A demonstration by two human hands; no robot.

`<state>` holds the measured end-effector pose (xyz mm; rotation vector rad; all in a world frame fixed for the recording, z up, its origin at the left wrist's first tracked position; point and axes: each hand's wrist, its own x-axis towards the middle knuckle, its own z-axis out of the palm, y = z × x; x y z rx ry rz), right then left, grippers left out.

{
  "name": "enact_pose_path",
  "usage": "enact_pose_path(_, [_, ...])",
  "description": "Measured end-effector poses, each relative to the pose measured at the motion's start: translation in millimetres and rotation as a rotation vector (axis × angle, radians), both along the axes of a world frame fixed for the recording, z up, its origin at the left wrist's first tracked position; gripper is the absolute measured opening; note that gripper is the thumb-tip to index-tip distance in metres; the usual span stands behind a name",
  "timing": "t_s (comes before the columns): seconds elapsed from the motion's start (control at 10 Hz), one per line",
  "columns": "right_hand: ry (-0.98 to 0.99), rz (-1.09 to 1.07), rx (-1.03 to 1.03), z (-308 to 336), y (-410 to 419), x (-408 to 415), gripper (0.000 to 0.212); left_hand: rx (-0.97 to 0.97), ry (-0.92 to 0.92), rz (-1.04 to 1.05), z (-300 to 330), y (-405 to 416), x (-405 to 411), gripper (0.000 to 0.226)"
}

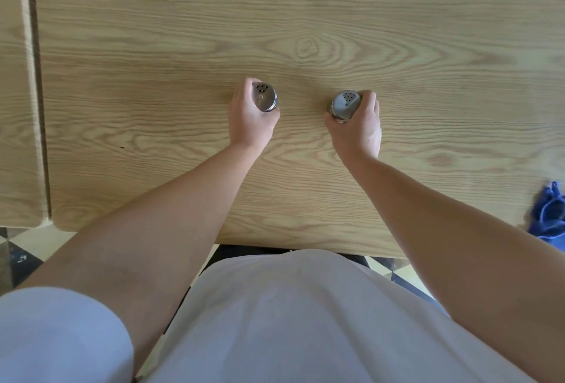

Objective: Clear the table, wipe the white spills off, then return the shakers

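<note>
Two shakers with round metal lids stand near the middle of the light wooden table (pixel 305 31). My left hand (pixel 249 118) wraps around the left shaker (pixel 264 96), whose lid shows several small holes. My right hand (pixel 359 126) grips the right shaker (pixel 345 105) in the same way. Both shakers are upright, and fingers hide their bodies. I see no white spills on the wood.
A crumpled blue cloth (pixel 548 214) lies at the table's right near edge. A second wooden tabletop (pixel 15 107) adjoins on the left across a narrow gap. Checkered floor tiles (pixel 27 248) show below the near edge.
</note>
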<state>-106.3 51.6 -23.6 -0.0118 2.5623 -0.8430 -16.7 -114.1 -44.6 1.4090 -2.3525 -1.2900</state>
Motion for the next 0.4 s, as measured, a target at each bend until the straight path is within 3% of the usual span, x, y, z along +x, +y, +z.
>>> enact_pose_path(0.1, [0.018, 0.012, 0.003, -0.1, 2.6, 3.6, 0.05, -0.011, 0.0, 0.083, 3.4, 7.2, -2.3, 0.045])
enact_pose_path(0.2, [0.02, 0.013, -0.008, -2.3, 4.3, 4.3, 0.057, 0.036, -0.031, 0.141, 3.8, 12.1, -4.3, 0.061])
enact_pose_path(0.4, [-0.055, -0.058, -0.01, 3.9, 6.0, 10.9, 0.085, 0.066, -0.038, 0.149, 6.6, 14.5, 0.1, 0.084])
